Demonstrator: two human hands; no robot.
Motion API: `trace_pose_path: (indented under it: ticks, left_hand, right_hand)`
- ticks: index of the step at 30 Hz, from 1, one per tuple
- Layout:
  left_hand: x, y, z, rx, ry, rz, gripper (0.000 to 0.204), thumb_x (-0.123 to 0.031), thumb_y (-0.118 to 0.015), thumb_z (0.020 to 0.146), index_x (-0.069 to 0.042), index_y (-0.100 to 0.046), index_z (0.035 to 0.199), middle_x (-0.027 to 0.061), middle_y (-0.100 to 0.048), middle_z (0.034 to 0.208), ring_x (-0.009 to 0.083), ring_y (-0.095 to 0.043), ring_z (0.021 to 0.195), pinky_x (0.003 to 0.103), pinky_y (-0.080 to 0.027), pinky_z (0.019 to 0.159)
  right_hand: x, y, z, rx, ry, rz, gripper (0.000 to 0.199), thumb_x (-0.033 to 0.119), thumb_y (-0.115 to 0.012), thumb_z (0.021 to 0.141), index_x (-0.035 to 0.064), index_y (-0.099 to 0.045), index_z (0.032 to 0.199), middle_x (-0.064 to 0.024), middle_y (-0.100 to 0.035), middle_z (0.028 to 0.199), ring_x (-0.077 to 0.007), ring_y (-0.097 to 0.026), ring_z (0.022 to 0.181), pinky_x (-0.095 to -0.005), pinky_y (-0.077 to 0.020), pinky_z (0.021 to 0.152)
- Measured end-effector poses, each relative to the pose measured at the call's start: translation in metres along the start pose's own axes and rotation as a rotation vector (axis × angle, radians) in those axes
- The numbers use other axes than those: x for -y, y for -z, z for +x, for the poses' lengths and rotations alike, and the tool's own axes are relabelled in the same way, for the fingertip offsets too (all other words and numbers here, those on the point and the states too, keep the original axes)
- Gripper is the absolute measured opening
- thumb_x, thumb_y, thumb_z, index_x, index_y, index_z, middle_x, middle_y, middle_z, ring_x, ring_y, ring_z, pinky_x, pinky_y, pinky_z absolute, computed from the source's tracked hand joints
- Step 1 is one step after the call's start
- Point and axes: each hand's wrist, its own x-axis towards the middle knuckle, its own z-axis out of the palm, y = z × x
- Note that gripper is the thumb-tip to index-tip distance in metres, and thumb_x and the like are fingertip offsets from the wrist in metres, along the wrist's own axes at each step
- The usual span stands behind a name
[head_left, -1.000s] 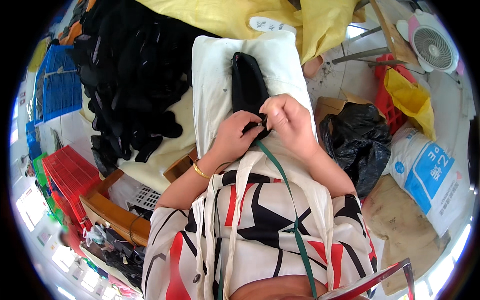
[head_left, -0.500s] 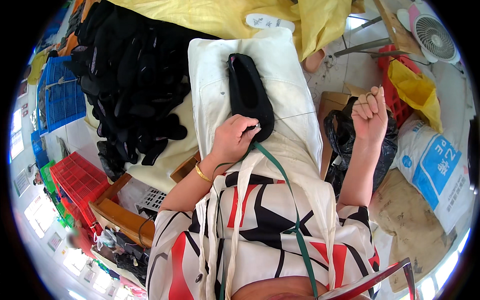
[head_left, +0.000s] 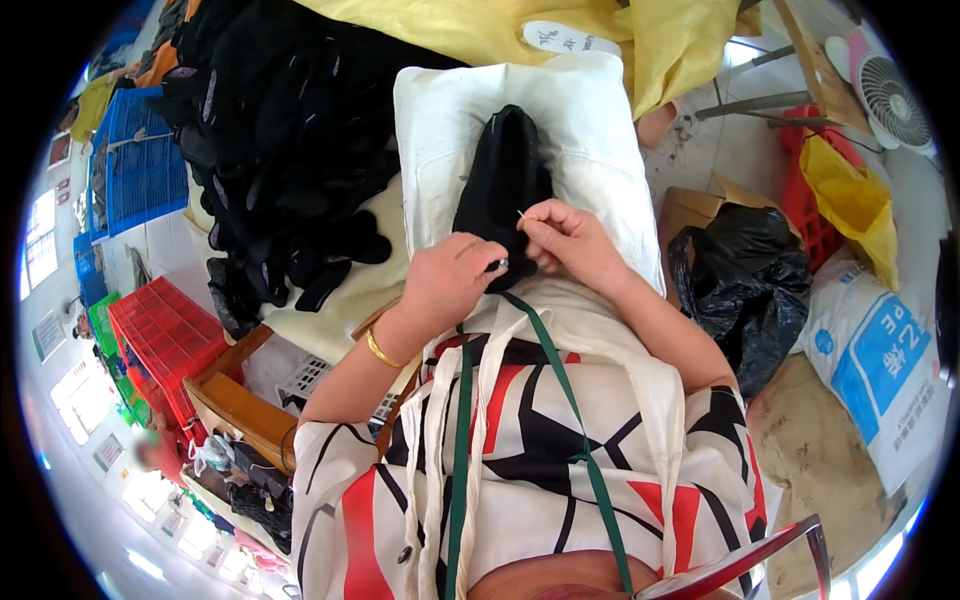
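A pink-and-white fan (head_left: pixel 895 103) stands at two o'clock. Between two and three o'clock, a yellow bag (head_left: pixel 845 185) drapes over a red crate (head_left: pixel 817 228). A crumpled black plastic bag (head_left: pixel 745 285) sits at three o'clock, with a white-and-blue sack (head_left: pixel 880 360) just beyond it and a stained brown sheet (head_left: pixel 825 445) at four. Yellow sheeting (head_left: pixel 685 45) spreads from twelve to one. A wooden drawer (head_left: pixel 240 407) shows at eight o'clock, a red slatted basket (head_left: pixel 165 330) at nine, a blue crate (head_left: pixel 142 185) at ten.
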Motion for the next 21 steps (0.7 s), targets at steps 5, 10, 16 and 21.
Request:
trace_pose_path:
  ticks: [5, 10, 16, 21]
  left_hand:
    - [0.013, -0.019, -0.024, -0.107, -0.128, 0.054, 0.034, 0.0, -0.076, 0.07, -0.008, -0.064, 0.1, 0.0079, -0.067, 0.088, 0.0277, -0.064, 0.073, 0.035, -0.054, 0.062]
    - [0.018, -0.025, -0.032, -0.182, -0.18, 0.081, 0.036, 0.001, -0.077, 0.067, -0.008, -0.065, 0.099, 0.0064, -0.066, 0.091, 0.0262, -0.064, 0.076, 0.035, -0.054, 0.064]
    - [0.017, -0.023, -0.029, -0.297, -0.205, 0.116, 0.035, -0.001, -0.078, 0.066, -0.009, -0.068, 0.098, 0.0049, -0.066, 0.093, 0.0259, -0.063, 0.082, 0.034, -0.055, 0.069]
    - [0.017, -0.023, -0.031, -0.306, -0.177, 0.134, 0.034, -0.002, -0.079, 0.066, -0.01, -0.068, 0.098, 0.0051, -0.068, 0.097, 0.0256, -0.065, 0.085, 0.034, -0.055, 0.072]
  right_hand:
    - [0.016, -0.014, -0.021, -0.026, 0.082, -0.416, 0.015, 0.02, -0.062, 0.097, 0.0055, -0.066, 0.101, -0.0012, -0.065, 0.074, -0.0112, -0.06, 0.059, -0.027, -0.0471, 0.055]
    - [0.015, -0.023, -0.024, -0.066, 0.321, -0.791, 0.015, 0.009, -0.063, 0.093, 0.0023, -0.066, 0.105, -0.0136, -0.069, 0.084, -0.0237, -0.066, 0.067, -0.03, -0.0522, 0.064]
    - [0.016, -0.025, -0.021, -0.069, 0.352, -0.864, 0.016, 0.008, -0.062, 0.091, 0.0029, -0.068, 0.106, -0.0156, -0.07, 0.087, -0.029, -0.069, 0.072, -0.0316, -0.0541, 0.066]
    - [0.02, -0.027, -0.021, -0.061, 0.341, -0.891, 0.017, 0.008, -0.063, 0.09, 0.0032, -0.068, 0.106, -0.0153, -0.071, 0.087, -0.0297, -0.069, 0.073, -0.0316, -0.0545, 0.067]
